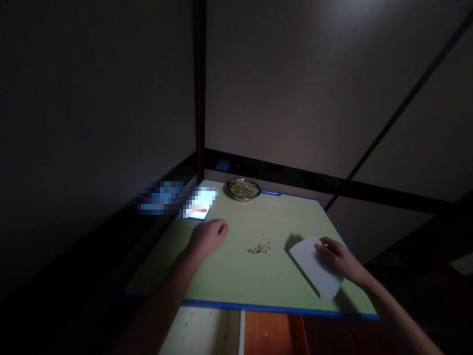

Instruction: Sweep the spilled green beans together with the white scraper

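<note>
My right hand pinches a white sheet of paper or thin card by its upper right edge. The sheet is tilted over the right side of the pale green table. Left of it, small dark seeds or bits lie scattered mid-table. My left hand is curled into a loose fist at the table's left side, just below a lit phone or tablet; nothing shows sticking out of it. At the back stands a metal bowl with greenish and pale small pieces, perhaps beans, in it.
The table has a blue edge. Below its front are a pale surface and an orange panel or drawer. Walls close in behind and to the left. A blurred screen-like patch lies left of the table. The room is dim.
</note>
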Demonstrator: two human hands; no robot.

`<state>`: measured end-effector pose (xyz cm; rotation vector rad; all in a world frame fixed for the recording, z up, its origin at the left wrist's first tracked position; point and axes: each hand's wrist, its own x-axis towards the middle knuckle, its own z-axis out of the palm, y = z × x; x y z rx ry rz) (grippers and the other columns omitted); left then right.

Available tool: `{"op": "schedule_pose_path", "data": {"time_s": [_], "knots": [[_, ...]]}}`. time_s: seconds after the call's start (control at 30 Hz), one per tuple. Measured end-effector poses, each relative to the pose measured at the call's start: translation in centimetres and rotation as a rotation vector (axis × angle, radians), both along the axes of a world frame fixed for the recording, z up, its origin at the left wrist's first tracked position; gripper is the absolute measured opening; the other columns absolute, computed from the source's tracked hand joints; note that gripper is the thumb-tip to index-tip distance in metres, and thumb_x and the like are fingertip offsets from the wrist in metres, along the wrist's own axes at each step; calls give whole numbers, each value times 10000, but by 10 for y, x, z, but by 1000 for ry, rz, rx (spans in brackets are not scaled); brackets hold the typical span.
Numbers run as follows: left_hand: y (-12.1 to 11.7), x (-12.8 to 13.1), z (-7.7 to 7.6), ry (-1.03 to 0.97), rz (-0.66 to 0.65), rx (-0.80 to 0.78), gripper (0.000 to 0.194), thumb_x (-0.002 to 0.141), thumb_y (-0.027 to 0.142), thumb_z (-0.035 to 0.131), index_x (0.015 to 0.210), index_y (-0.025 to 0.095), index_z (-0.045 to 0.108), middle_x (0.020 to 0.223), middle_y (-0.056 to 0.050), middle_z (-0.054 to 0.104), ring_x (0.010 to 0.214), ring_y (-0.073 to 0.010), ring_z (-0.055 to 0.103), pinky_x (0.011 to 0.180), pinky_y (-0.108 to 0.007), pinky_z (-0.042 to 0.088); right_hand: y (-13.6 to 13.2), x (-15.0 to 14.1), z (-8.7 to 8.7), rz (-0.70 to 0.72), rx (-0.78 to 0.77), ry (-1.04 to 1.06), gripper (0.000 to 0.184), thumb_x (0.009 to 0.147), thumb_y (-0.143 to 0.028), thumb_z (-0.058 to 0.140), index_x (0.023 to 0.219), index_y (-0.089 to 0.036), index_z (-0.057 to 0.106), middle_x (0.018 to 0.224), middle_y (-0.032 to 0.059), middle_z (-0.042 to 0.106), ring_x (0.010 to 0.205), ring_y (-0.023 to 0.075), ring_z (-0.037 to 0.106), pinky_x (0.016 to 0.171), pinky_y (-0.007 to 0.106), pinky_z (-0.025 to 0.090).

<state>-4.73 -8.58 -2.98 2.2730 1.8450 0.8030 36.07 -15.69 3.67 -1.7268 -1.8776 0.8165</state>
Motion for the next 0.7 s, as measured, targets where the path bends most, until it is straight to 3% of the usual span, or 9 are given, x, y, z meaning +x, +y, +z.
{"op": "schedule_pose_path", "data": {"time_s": [0.3,0.7], "knots": [[2,-1,3,-161,16,-34,247,848,360,449,746,234,634,628,22,601,574,-128,490,547,-244,233,-15,-20,-49,-237,156,-89,384,846,-540,417,856,-179,550,588,8,565,539,161,511,495,258,333],[8,-3,1,-444,-34,-47,231,792,349,476,707,200,630,516,45,523,526,-129,468,503,-229,292,-26,-65,-60,-374,137,-224,308,888,-392,388,956,-159,579,832,130,699,748,223,654,596,265,390]]}}
